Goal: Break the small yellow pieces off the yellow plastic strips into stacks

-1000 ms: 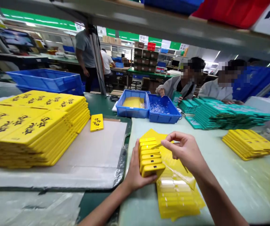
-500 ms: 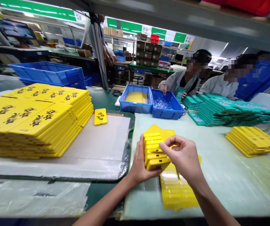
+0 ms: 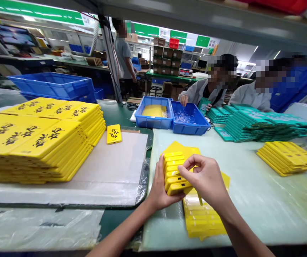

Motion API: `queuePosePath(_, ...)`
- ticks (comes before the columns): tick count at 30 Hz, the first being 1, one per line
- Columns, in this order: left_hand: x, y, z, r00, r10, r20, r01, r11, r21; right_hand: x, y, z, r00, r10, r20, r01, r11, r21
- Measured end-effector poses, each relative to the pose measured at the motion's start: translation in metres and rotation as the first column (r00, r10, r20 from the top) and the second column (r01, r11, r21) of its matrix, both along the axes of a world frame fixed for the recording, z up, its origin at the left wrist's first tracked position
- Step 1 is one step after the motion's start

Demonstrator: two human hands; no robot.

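My left hand (image 3: pixel 161 185) is wrapped round a stack of several yellow power banks (image 3: pixel 175 170), tilted with their short ends facing me. Small dark ports show on the ends of the lower ones. My right hand (image 3: pixel 203 178) is closed in a pinch, thumb and fingertip at the stack's end faces. Whatever lies between those fingertips is too small to make out. A narrow yellow strip (image 3: pixel 200 198) pokes out below the right hand. Under both hands, yellow film sheets (image 3: pixel 204 219) with clear, shiny bands lie on the pale mat (image 3: pixel 260 203).
Large piles of yellow power banks with black lettering (image 3: pixel 46 139) stand left, near a single one (image 3: pixel 114 134). Ahead are a blue bin with yellow sheets (image 3: pixel 153 123) and a blue bin with clear bits (image 3: pixel 192 129). Teal stacks (image 3: pixel 260 125) and a yellow stack (image 3: pixel 287 160) sit right.
My right hand has shifted slightly left and down along the ends of the stack. My left hand keeps its hold. Behind the post, a standing person has come into fuller view.
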State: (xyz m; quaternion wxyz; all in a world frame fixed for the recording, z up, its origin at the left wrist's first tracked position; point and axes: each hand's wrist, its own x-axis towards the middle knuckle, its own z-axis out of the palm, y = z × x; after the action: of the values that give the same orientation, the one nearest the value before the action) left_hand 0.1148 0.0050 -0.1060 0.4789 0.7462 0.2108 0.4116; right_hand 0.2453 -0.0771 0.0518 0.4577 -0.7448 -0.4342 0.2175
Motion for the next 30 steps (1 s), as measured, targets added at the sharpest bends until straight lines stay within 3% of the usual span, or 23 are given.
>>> queuePosePath(4,0.000,-0.001,0.000,1.000,-0.007,0.019,0.006,1.000,0.012,0.003,0.003,0.004,0.982,0.080,0.168,-0.065,0.994,-0.093)
queuePosePath(7,0.000,-0.001,0.001,1.000,-0.016,0.020,0.016,1.000,0.020,0.009,0.006,0.009,0.918,0.180,0.353,-0.108,0.970,-0.216)
queuePosePath(9,-0.001,-0.001,0.002,1.000,-0.021,0.015,0.021,0.999,0.024,0.019,0.007,0.013,0.857,0.193,0.477,-0.056,0.957,-0.286)
queuePosePath(11,-0.001,0.000,0.004,1.000,-0.016,0.015,0.016,0.999,0.033,0.035,0.005,0.018,0.841,0.128,0.525,0.011,0.967,-0.253)
queuePosePath(14,-0.001,0.001,0.005,1.000,-0.003,0.024,0.002,0.998,0.061,0.061,-0.003,0.025,0.951,0.018,0.309,-0.009,0.999,-0.032)
queuePosePath(17,-0.001,0.003,0.004,1.000,-0.001,0.018,-0.001,0.996,0.094,0.077,-0.016,0.030,0.999,0.038,0.029,-0.044,0.972,0.233)
queuePosePath(21,0.000,0.004,0.003,1.000,0.005,0.024,-0.008,0.995,0.099,0.076,-0.031,0.031,0.996,0.080,0.033,-0.086,0.878,0.470)
queuePosePath(23,0.000,0.004,0.003,0.999,0.005,0.039,-0.008,0.996,0.090,0.064,-0.034,0.028,0.999,0.048,-0.013,-0.036,0.876,0.482)
queuePosePath(27,0.000,0.002,0.003,0.999,-0.011,0.047,0.008,0.999,0.054,0.025,-0.033,0.014,0.974,-0.004,-0.225,0.080,0.941,0.330)
queuePosePath(30,-0.001,0.001,0.003,0.999,-0.006,0.033,0.005,1.000,0.030,-0.004,-0.028,0.001,0.955,-0.051,-0.292,0.136,0.951,0.277)
